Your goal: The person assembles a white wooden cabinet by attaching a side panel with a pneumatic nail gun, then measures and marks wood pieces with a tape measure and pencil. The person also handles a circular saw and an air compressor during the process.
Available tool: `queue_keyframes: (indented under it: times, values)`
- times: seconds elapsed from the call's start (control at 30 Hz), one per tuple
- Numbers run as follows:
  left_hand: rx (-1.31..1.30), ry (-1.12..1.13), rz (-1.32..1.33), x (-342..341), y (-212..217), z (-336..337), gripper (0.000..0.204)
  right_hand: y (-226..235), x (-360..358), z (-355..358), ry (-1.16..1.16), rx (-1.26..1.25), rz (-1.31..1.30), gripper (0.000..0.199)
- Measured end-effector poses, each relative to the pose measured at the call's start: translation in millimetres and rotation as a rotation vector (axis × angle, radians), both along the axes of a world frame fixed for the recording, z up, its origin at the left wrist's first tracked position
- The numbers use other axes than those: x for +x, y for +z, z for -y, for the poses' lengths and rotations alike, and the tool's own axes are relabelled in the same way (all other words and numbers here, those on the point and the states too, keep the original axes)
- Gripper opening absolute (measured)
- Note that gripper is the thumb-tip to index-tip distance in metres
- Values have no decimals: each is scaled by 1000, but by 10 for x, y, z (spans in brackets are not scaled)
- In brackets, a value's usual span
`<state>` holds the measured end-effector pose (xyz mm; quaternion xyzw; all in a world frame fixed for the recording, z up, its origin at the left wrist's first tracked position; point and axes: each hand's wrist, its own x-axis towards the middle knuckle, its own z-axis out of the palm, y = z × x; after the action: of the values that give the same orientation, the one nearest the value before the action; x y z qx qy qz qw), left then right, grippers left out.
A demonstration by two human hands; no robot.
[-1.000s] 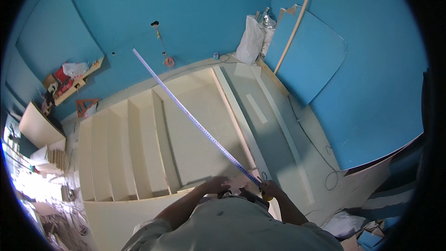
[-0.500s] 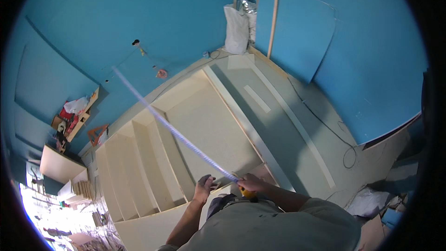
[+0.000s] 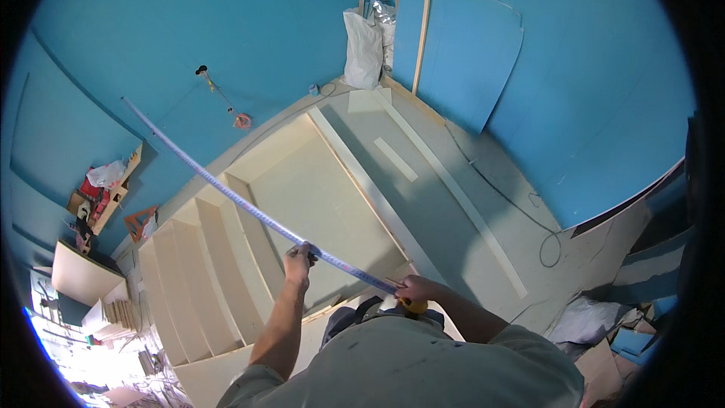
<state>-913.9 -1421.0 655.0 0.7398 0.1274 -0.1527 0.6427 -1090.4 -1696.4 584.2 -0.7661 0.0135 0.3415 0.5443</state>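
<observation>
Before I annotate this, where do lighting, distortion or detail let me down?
Head view: glare whites out the lower left; head view: shadow darkens the floor beside the cabinet frame, whose edges look bowed; head view: markings on the tape blade are too fine to read.

Looks glossy along the tape blade [image 3: 242,202], smooth and matt on the cabinet [image 3: 380,198], like wood on the batten [image 3: 424,23].

The left hand [image 3: 300,263] holds a long, pale tape-measure blade [image 3: 234,198] over a cream, rectangular board frame [image 3: 364,183]. The right hand [image 3: 417,288] grips the tape's rounded yellow case [image 3: 413,306].
</observation>
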Motion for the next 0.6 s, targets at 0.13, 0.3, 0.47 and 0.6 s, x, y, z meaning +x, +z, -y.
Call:
queue_keyframes:
  times: [0.13, 0.3, 0.47, 0.6]
  values:
    - [0, -472, -10, -114, -272, -23, 24, -483, -525, 140, -145, -170, 54, 40]
    - [380, -962, 146, -701, -1004, -330, 29, -1013, -1031, 70, -303, -272, -28, 40]
    - [710, -1272, 104, -1344, -2232, -1635, 29, -958, -1287, -208, -509, -332, -40, 34]
    - [976, -1385, 145, -2057, -3299, -2964, 20, -1202, -1372, -333, -229, -618, 137, 16]
